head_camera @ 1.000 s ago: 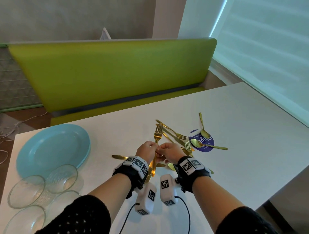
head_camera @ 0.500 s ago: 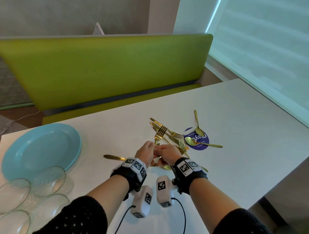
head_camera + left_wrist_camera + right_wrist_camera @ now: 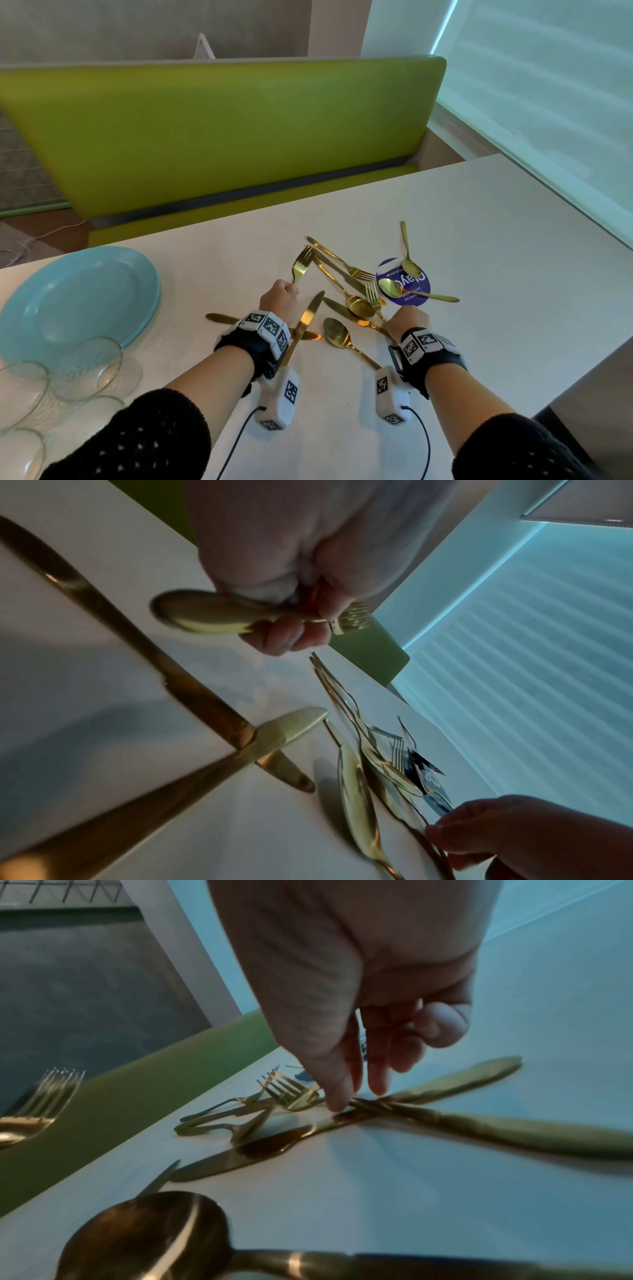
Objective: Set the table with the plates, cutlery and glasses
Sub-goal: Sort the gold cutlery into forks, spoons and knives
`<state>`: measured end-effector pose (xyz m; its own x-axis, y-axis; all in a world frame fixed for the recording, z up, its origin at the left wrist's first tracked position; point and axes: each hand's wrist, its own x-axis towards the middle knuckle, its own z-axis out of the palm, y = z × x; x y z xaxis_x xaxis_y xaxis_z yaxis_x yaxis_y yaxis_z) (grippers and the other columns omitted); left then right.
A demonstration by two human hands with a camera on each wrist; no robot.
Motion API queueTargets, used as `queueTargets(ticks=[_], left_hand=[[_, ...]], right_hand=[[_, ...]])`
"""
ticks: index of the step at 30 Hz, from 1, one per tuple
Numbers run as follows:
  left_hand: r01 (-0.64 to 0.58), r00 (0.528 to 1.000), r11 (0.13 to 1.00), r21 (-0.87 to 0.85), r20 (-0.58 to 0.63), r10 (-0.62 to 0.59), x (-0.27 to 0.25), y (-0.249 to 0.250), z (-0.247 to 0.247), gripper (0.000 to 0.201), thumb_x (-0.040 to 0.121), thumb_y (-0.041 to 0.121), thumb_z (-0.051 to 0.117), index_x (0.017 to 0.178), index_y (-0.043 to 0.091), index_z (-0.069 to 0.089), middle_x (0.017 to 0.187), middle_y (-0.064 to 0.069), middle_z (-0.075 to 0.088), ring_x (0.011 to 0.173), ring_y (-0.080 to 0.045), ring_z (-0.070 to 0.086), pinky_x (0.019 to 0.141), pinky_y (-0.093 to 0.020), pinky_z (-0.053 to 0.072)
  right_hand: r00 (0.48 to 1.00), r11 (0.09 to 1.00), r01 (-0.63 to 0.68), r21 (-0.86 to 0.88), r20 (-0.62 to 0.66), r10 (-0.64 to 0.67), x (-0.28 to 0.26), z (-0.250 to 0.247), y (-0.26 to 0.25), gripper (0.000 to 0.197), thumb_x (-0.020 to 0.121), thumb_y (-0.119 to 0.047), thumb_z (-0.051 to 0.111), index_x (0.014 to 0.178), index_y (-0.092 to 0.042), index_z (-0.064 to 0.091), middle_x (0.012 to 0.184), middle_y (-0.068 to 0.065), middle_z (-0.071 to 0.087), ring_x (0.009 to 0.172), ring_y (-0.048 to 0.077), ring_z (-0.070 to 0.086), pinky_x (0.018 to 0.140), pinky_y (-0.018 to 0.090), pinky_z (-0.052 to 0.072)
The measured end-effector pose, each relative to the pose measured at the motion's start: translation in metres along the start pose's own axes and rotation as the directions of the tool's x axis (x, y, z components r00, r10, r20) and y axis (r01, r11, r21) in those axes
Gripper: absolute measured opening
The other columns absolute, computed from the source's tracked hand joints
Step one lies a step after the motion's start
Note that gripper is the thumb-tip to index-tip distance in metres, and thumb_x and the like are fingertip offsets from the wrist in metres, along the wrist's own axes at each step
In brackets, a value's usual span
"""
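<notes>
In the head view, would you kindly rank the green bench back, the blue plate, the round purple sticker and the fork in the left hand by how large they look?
1. green bench back
2. blue plate
3. purple sticker and fork in the left hand: too close to rank, as the hand hides the fork's handle.

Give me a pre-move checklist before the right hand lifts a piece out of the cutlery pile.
1. Left hand grips the gold fork it holds, tines clear of the pile: ok.
2. Right hand has a piece gripped: not ok; in the right wrist view its fingers are straight, tips at two crossed handles.
3. Target lies free: not ok; knives, forks and spoons overlap in the pile.
4. Which piece the fingertips touch: cannot tell.
5. Blue plate free to receive cutlery beside it: ok.
6. Glass bowls out of the hands' way: ok.
</notes>
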<state>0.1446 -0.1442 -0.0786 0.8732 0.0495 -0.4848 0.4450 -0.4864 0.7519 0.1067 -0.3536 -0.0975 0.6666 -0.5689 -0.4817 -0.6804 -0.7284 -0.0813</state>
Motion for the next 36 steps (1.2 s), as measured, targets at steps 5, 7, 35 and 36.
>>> queueTargets(ticks=[5,7,35,36], left_hand=[[0.027,1.0,0.999,-0.036,0.011,-0.027,0.005,0.001,0.001,0.034,0.1,0.018,0.031,0.118,0.004,0.055,0.122,-0.016,0.062,0.109,-0.035,0.06,0.088,-0.039,0.051],[0.046,0.999,0.996,-0.078,0.027,-0.044,0.008,0.001,0.001,0.034,0.099,0.017,0.03,0.118,0.004,0.055,0.114,-0.017,0.063,0.086,-0.031,0.064,0.07,-0.036,0.053],[0.163,0.951,0.912,-0.377,0.306,-0.043,0.005,0.002,-0.006,0.012,0.096,0.008,0.039,0.097,0.011,0.051,0.08,-0.013,0.062,0.055,-0.026,0.061,0.059,-0.035,0.055],[0.164,0.95,0.91,-0.38,0.31,-0.042,0.007,0.001,-0.006,0.012,0.097,0.009,0.039,0.099,0.01,0.05,0.081,-0.012,0.062,0.053,-0.023,0.06,0.053,-0.03,0.053]], right_hand=[[0.999,0.998,-0.033,0.061,-0.038,0.035,-0.001,0.0,-0.004,0.033,0.09,-0.017,0.056,0.062,-0.011,0.041,0.071,0.004,0.047,0.073,0.019,0.049,0.066,0.025,0.042],[0.999,0.998,-0.032,0.044,-0.03,0.034,-0.001,-0.002,-0.004,0.035,0.089,-0.017,0.058,0.06,-0.012,0.039,0.067,0.003,0.047,0.074,0.02,0.05,0.067,0.025,0.042],[0.87,0.68,-0.048,0.732,0.365,-0.331,-0.032,0.007,-0.1,0.021,0.083,-0.022,0.068,0.065,-0.013,0.065,0.068,-0.001,0.062,0.047,0.009,0.042,0.043,0.021,0.03],[0.871,0.676,-0.042,0.735,0.359,-0.335,-0.032,0.006,-0.101,0.02,0.084,-0.022,0.068,0.066,-0.013,0.065,0.07,-0.001,0.064,0.047,0.008,0.043,0.043,0.021,0.03]])
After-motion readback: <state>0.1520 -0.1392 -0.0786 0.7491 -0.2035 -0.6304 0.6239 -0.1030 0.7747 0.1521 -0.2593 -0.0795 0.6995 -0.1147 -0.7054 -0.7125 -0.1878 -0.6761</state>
